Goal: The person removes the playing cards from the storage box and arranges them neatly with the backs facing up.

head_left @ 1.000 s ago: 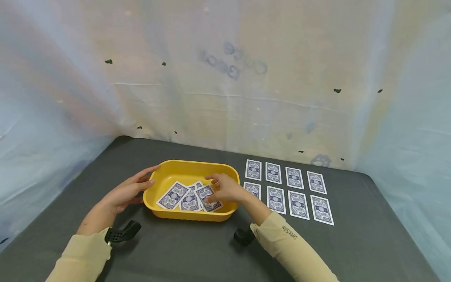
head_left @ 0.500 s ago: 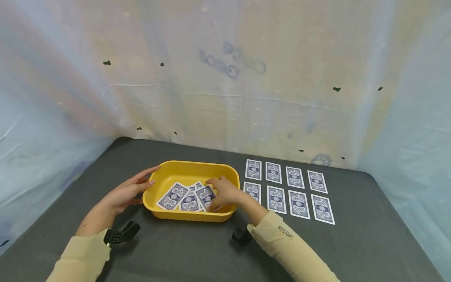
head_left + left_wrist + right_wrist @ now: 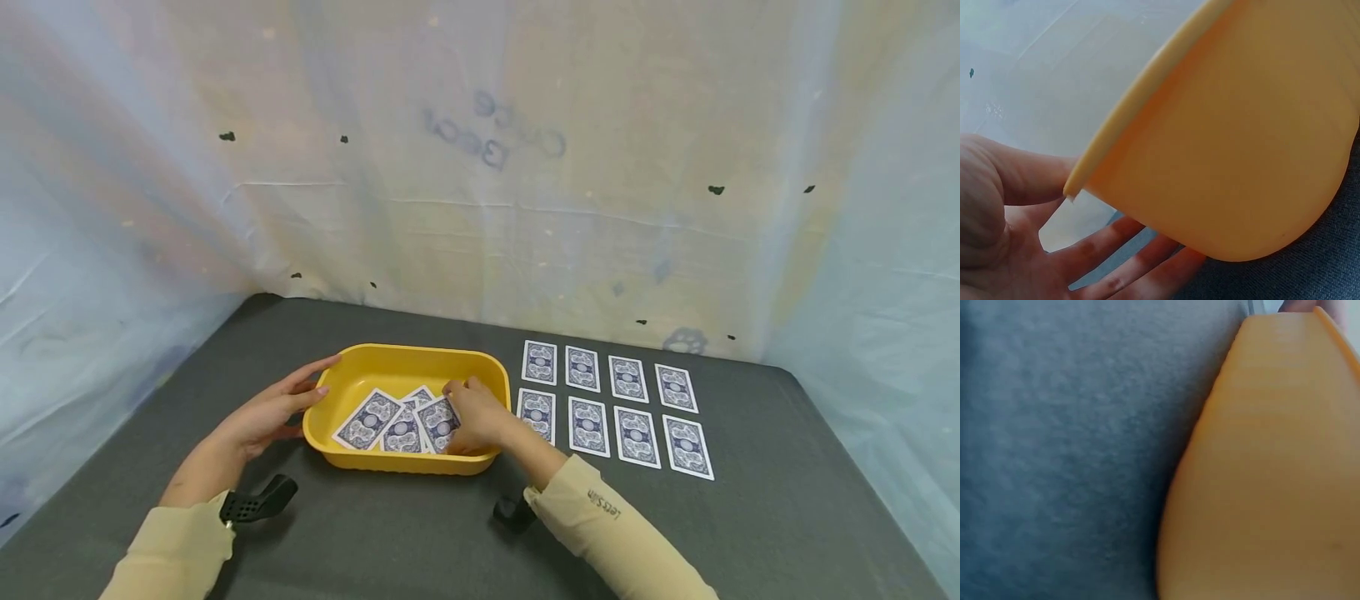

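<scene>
Holding the left end of a yellow tray (image 3: 408, 463), a person's left hand (image 3: 262, 412) has its thumb at the rim and its other fingers outside the wall. The right hand (image 3: 480, 417), well apart from it, reaches inside over the rightmost card (image 3: 437, 423); its fingertips are at that card, but whether they pinch it cannot be told, as the right wrist view shows mostly the tray's outer side. The card lies back up, overlapping the other loose cards (image 3: 369, 419) on the tray floor, so a sideways pull could drag a neighbour along, and its thin edge may slip from the fingertips. A light left hold could let the tray slide if the right forearm (image 3: 536, 454) knocks its wall. Just beyond the tray's right end, eight laid-out cards (image 3: 588, 426) form two rows of four on the dark bench (image 3: 360, 533); one, partly hidden by the right arm, could be nudged. The raised rim stands between the right hand and those rows. Pale cloth (image 3: 525, 258) hangs behind.
</scene>
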A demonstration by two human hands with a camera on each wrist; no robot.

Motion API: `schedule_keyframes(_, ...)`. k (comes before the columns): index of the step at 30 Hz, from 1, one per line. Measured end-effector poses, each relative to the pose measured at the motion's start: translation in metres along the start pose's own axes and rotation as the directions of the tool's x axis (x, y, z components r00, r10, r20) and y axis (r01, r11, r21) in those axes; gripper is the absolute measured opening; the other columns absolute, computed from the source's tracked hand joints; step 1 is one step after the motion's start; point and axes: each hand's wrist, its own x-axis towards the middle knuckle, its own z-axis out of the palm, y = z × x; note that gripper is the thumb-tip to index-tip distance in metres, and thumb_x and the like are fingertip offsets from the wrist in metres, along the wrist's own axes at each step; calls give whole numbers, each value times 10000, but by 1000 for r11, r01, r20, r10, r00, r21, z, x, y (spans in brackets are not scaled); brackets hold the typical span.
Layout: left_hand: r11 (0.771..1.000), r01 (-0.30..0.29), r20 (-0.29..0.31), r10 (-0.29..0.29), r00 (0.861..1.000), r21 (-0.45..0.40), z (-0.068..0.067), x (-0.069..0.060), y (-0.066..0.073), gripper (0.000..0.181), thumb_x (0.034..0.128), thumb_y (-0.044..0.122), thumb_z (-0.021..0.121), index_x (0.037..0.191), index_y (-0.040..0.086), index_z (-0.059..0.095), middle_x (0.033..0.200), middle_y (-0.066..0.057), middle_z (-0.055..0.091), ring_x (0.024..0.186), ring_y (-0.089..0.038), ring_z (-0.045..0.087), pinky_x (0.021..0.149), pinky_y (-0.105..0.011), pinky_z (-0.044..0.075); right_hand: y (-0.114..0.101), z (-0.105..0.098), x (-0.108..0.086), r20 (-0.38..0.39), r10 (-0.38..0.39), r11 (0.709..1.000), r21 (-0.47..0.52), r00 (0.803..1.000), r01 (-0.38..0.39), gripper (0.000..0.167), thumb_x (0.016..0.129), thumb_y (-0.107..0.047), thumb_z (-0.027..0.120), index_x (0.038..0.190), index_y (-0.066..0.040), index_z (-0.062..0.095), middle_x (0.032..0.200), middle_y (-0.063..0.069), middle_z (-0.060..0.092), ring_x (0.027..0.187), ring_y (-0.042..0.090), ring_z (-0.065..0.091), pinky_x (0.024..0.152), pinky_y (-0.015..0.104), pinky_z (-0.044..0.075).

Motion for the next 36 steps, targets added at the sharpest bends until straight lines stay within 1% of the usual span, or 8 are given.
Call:
schedule_keyframes(4, 1000, -3, 4, 3, 1000, 2, -1, 0, -1, 661, 1012, 345, 465, 1554, 261, 98, 1589, -233, 48, 1377, -455, 241, 1018, -655, 352, 0, 1, -2, -40, -48, 999, 11, 998, 48, 716, 688, -158, 854, 1286, -77, 470, 1111, 115, 604, 1077, 249, 537, 1001, 367, 424)
schedule_keyframes(8, 1000, -7, 10, 7, 1000, 8, -1, 0, -2, 664, 1009, 356, 468, 1554, 264, 100, 1588, -236, 47, 1375, -458, 242, 1012, -655, 358, 2, 2, -4, -83, -81, 995, 52, 993, 86, 604, 769, -137, 793, 1291, -106, 491, 976, 57, 624, 878, 180, 555, 831, 308, 475)
schedule_keyframes(11, 1000, -4, 7, 3, 1000, 12, -2, 0, -2, 670, 1005, 360, 476, 1554, 264, 104, 1590, -233, 45, 1375, -459, 243, 1012, -652, 361, 3, 2, -5, -148, -89, 981, 158, 985, 112, 526, 824, -110, 743, 1295, -123, 510, 972, 44, 613, 759, 134, 550, 698, 247, 484)
schedule_keyframes(14, 1000, -1, 2, 1, 1000, 19, -3, 0, -1, 677, 1001, 361, 483, 1553, 257, 105, 1587, -240, 47, 1371, -464, 245, 1005, -655, 365, 4, 3, -7, -231, -83, 940, 304, 970, 152, 495, 846, -75, 715, 1298, -112, 519, 980, 62, 595, 688, 121, 572, 608, 212, 489)
schedule_keyframes(18, 1000, 10, 0, -10, 1000, 25, -2, 0, -1, 692, 994, 370, 496, 1553, 257, 105, 1586, -243, 53, 1374, -464, 242, 1007, -660, 359, 6, 2, -7, -327, -23, 870, 460, 945, 180, 493, 835, -64, 720, 1290, -97, 533, 968, 83, 576, 683, 113, 601, 592, 196, 497)
schedule_keyframes(24, 1000, 14, 6, -15, 1000, 20, -1, 1, -1, 693, 993, 368, 501, 1553, 255, 109, 1584, -245, 60, 1376, -461, 245, 1013, -658, 355, 7, -1, -10, -391, 88, 789, 589, 916, 176, 499, 819, -87, 744, 1276, -139, 552, 986, 89, 577, 719, 109, 607, 622, 201, 507)
schedule_keyframes(30, 1000, 17, 8, -17, 1000, 17, 0, 3, 0, 686, 998, 358, 493, 1554, 251, 105, 1580, -253, 57, 1377, -458, 244, 1021, -657, 346, 13, -9, -21, -451, 154, 680, 694, 879, 237, 510, 797, -11, 732, 1267, -66, 541, 971, 165, 586, 677, 136, 628, 603, 201, 504)
schedule_keyframes(36, 1000, 20, -3, -20, 1000, 16, -1, 4, 1, 670, 1004, 348, 480, 1553, 248, 109, 1574, -269, 46, 1379, -469, 224, 1026, -672, 325, 24, -19, -37, -463, 209, 648, 725, 862, 232, 518, 795, 15, 717, 1268, -81, 530, 938, 146, 593, 665, 149, 653, 603, 234, 505)
